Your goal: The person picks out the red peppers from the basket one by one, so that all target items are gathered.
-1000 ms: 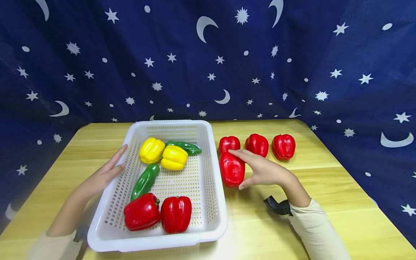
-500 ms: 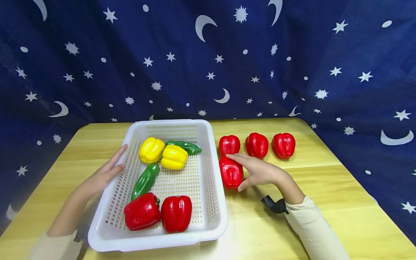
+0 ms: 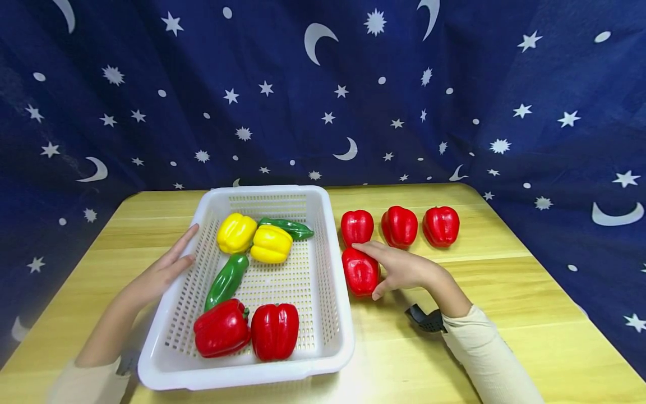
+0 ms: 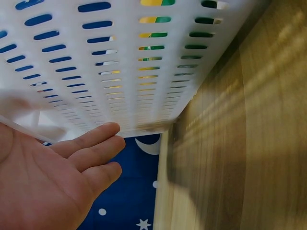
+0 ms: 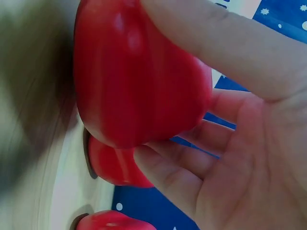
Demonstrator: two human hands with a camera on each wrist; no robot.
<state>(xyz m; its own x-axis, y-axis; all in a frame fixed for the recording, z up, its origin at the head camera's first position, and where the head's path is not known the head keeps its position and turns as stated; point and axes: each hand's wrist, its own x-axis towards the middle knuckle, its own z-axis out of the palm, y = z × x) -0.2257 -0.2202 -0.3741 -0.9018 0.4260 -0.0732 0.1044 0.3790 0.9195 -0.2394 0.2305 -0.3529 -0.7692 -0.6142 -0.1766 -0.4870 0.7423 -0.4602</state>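
Observation:
My right hand (image 3: 404, 269) grips a red bell pepper (image 3: 359, 272) on the table, just outside the right wall of a white perforated basket (image 3: 345, 342). Thumb and fingers lie around the red bell pepper (image 5: 129, 76) in the right wrist view. My left hand (image 3: 156, 275) rests at the basket's left rim, fingers fairly straight along the outside. Seen from the left wrist, that hand (image 4: 62, 177) lies palm up beside the slotted wall (image 4: 124, 72). Inside the basket are two red bell peppers (image 3: 275, 332), two yellow bell peppers (image 3: 271, 244) and two long green peppers (image 3: 227, 280).
Three more red bell peppers (image 3: 399, 227) stand in a row at the back of the wooden table (image 3: 454, 359), right of the basket. A dark blue cloth (image 3: 282, 101) with stars and moons hangs behind the table.
My right hand and the gripped red bell pepper have shifted slightly toward the near side, and a little more of the pepper behind shows. The left hand and basket have hardly moved.

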